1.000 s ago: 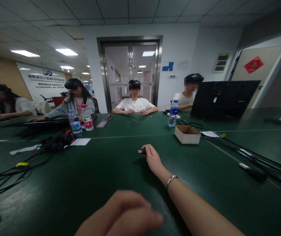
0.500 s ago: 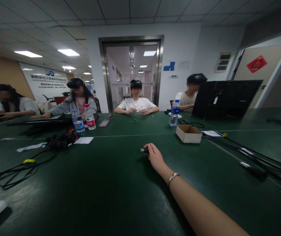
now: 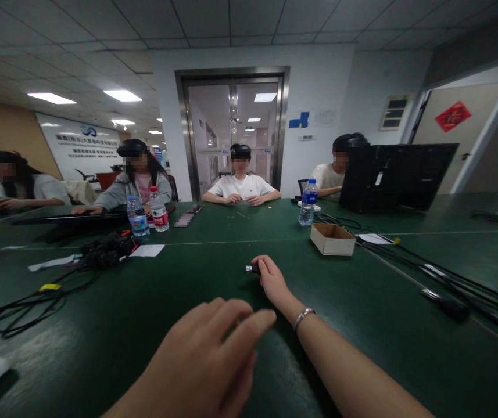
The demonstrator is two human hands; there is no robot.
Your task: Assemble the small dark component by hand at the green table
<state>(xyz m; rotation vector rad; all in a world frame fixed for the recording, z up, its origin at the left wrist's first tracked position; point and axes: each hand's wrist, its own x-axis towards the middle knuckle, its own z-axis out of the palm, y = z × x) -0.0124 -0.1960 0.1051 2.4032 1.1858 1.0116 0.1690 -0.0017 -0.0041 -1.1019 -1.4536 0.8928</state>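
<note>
My right hand [image 3: 272,278], with a silver bracelet [image 3: 304,319] at its wrist, is closed on a small black USB stick [image 3: 249,269] over the middle of the table. Its silver plug end points left out of my fingers; the rest is hidden in the grip. Close to the camera, my left hand [image 3: 207,351] is raised over the near table, its fingers loosely bent and apart, with nothing seen in it. It is nearer than my right hand and apart from it.
On the green table [image 3: 144,325] stand an open cardboard box [image 3: 332,241], water bottles [image 3: 308,203] and a black monitor [image 3: 397,177]. Cables [image 3: 17,305] lie at both sides. A black object with a silver tip [image 3: 444,303] is at right. Several people with headsets sit opposite.
My left hand has come into view from below, toward my right hand. My right hand keeps hold of the USB stick and has shifted very slightly left in the picture.
</note>
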